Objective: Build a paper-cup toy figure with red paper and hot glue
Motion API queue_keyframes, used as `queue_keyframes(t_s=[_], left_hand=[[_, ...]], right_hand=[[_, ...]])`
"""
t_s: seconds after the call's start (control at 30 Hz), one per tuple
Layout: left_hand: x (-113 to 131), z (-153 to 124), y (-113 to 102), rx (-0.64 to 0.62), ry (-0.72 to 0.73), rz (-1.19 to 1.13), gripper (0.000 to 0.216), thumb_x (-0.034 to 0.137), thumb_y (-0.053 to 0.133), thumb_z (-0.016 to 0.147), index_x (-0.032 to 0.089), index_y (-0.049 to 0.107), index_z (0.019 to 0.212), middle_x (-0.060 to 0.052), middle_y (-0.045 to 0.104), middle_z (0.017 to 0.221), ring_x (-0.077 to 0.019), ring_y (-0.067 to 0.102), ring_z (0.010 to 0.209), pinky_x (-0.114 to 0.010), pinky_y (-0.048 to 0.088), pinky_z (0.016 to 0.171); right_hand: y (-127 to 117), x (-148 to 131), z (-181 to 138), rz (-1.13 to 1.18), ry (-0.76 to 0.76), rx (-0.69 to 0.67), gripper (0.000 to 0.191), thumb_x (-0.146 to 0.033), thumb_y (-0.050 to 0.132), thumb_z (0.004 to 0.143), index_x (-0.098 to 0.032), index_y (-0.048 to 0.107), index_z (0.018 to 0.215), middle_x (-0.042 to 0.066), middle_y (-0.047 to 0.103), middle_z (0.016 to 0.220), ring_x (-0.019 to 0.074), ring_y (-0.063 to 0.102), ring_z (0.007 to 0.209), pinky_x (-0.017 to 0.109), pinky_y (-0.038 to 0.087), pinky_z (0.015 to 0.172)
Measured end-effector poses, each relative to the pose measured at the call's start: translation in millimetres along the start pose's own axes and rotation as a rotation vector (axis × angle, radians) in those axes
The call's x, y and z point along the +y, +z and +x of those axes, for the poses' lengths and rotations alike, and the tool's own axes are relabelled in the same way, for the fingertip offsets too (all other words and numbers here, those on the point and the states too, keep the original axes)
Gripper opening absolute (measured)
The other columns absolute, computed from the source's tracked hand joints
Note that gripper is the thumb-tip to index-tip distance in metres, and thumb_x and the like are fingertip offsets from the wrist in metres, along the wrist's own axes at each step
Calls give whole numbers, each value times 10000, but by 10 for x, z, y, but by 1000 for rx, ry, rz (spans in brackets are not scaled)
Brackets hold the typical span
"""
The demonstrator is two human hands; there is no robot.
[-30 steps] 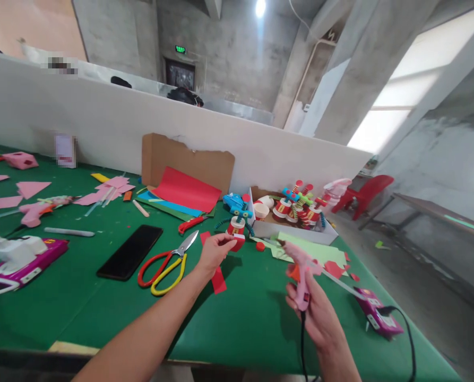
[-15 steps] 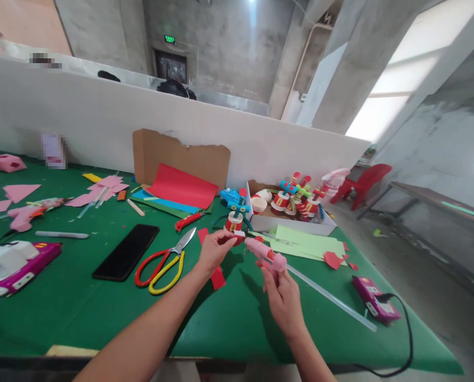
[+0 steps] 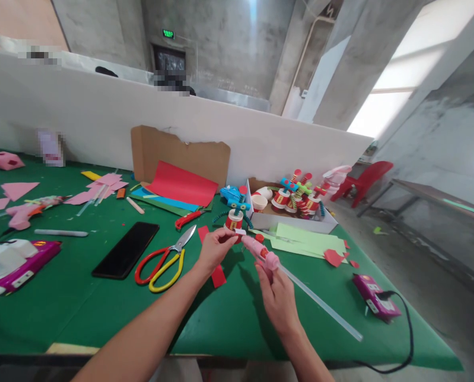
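My right hand [image 3: 278, 294] is closed around a pink hot glue gun [image 3: 258, 249], with a long clear glue stick [image 3: 320, 302] jutting from its back. The gun's nozzle points at a small red and white piece [image 3: 240, 232] pinched in the fingertips of my left hand [image 3: 215, 249]. Whether nozzle and piece touch I cannot tell. Just behind stands a paper-cup figure [image 3: 234, 218] with a blue head and coiled green arms. A red paper strip [image 3: 218, 275] lies partly under my left hand.
Scissors [image 3: 177, 249], a black phone [image 3: 126, 250] and a red-handled cutter [image 3: 188, 218] lie to the left. A box [image 3: 296, 225] of finished-looking figures stands behind green paper [image 3: 300, 241]. Purple power strips [image 3: 374, 297] sit at right and far left; a second glue gun [image 3: 25, 215] lies left.
The glue gun in my right hand has moved slightly left, its glue stick shifting with it. My left hand stays nearly in place, still pinching the small piece.
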State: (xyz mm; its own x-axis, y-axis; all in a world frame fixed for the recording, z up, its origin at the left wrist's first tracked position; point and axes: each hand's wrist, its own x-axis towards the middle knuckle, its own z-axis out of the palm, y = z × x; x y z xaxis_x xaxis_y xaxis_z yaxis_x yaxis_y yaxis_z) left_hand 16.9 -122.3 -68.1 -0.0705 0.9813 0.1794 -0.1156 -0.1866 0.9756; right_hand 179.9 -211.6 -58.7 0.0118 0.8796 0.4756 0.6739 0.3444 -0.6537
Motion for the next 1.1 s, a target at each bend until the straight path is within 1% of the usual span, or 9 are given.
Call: queue_keyframes(t_s=[0.13, 0.4, 0.57, 0.7, 0.87, 1.1], left_hand=[[-46, 14, -7, -10, 31, 7, 205, 364, 732, 619, 173, 720, 693, -36, 710, 717, -179, 648, 688, -284, 513, 666], [-111, 34, -31, -38, 86, 26, 198, 353, 727, 652, 170, 719, 729, -37, 728, 738, -185, 668, 700, -283, 529, 657], [-119, 35, -31, -39, 87, 26, 207, 358, 727, 655, 167, 722, 733, -42, 729, 741, -182, 668, 700, -282, 529, 661], [-114, 34, -23, -34, 76, 9, 195, 342, 730, 642, 165, 719, 723, -40, 727, 734, -181, 665, 694, -283, 529, 659], [-111, 30, -16, -32, 67, -6, 195, 345, 728, 632, 166, 716, 711, -36, 719, 722, -181, 662, 693, -287, 529, 663], [-112, 29, -22, -34, 92, 15, 184, 343, 723, 649, 171, 721, 714, -37, 723, 732, -179, 659, 699, -285, 526, 662]], right_hand=[[20, 23, -2, -13, -32, 25, 427, -471, 435, 936, -146, 691, 1041, 137, 734, 987, 263, 682, 913, 361, 528, 847], [34, 7, -2, -57, -80, 31, 435, -447, 414, 954, -119, 680, 1059, 151, 734, 948, 266, 689, 874, 359, 548, 783], [27, 2, 0, -73, -96, 33, 405, -422, 424, 954, -127, 680, 1062, 147, 736, 978, 263, 692, 890, 356, 549, 795], [31, -5, 2, -71, -103, 39, 419, -427, 417, 956, -123, 676, 1081, 147, 736, 973, 263, 692, 893, 360, 549, 804], [41, -5, -1, -75, -101, 48, 431, -437, 411, 957, -115, 684, 1038, 151, 738, 949, 261, 695, 871, 354, 551, 790], [30, -16, 3, -81, -94, 39, 415, -431, 413, 956, -127, 678, 1054, 143, 738, 966, 257, 693, 876, 351, 552, 787]])
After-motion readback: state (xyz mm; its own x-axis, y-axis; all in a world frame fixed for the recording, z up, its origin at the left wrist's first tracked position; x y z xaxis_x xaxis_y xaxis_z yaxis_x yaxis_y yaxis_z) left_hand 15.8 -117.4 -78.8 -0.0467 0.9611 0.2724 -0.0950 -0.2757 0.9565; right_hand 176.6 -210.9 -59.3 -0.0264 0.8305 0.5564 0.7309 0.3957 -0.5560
